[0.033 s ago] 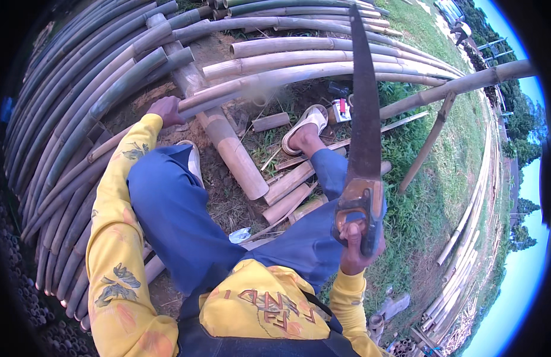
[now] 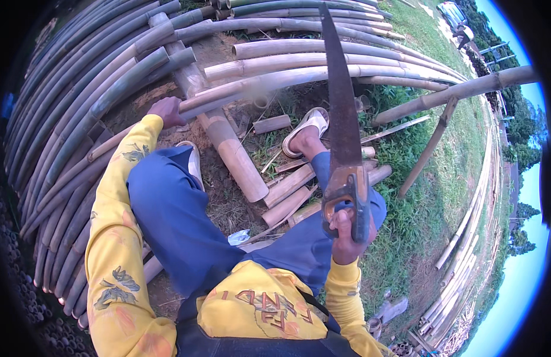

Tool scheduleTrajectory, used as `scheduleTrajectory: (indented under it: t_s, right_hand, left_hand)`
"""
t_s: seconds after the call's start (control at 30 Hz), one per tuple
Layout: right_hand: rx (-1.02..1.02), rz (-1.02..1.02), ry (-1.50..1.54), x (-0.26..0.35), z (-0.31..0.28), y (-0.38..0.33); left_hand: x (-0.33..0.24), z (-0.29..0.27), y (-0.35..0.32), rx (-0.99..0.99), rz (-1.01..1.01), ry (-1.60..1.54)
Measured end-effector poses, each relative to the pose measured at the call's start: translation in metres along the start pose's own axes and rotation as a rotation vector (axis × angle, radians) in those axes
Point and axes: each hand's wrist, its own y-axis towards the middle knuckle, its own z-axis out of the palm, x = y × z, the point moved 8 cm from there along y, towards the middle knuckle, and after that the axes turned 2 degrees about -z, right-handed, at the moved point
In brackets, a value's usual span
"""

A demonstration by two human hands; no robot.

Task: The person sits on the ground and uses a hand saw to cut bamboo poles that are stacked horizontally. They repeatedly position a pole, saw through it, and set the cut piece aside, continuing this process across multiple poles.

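Observation:
My left hand (image 2: 167,113) is closed round a long pale bamboo pole (image 2: 225,94), which runs off to the right across a thick bamboo crosspiece (image 2: 237,157). In my right hand (image 2: 348,239) is a handsaw (image 2: 342,113), gripped by its worn brown and dark handle. The saw's broad, dark blade stands nearly upright in the view, tip toward the far side, in front of my bent right leg. It hides part of the poles behind it. Whether the blade touches the held pole I cannot tell.
Stacked bamboo poles (image 2: 67,131) fill the left side. Cut bamboo pieces (image 2: 287,205) lie between my feet. A slanting bamboo rail (image 2: 466,89) on a thin prop (image 2: 427,146) stands at right. Split bamboo lengths (image 2: 457,268) lie on the grass. Far off is a person (image 2: 464,35).
The saw and my right hand have shifted a little to the left, and the blade tip leans further left. The left hand keeps its place on the pole.

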Motion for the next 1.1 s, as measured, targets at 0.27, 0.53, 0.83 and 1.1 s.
scheduleTrajectory:
  t_s: [0.27, 0.53, 0.83, 1.1]
  right_hand:
    - [0.229, -0.08, -0.09, -0.123, 0.131, 0.072]
    - [0.359, -0.122, -0.152, -0.14, 0.145, 0.071]
    - [0.413, -0.068, -0.117, -0.152, 0.155, 0.068]
    - [0.394, -0.1, -0.101, -0.135, 0.119, 0.044]
  left_hand:
    - [-0.018, -0.013, 0.003, -0.038, 0.0, 0.043]
    - [-0.008, -0.004, 0.007, -0.063, -0.003, 0.058]
    - [-0.001, -0.002, 0.012, -0.105, 0.011, 0.133]
    - [-0.004, -0.003, 0.007, -0.122, 0.009, 0.132]
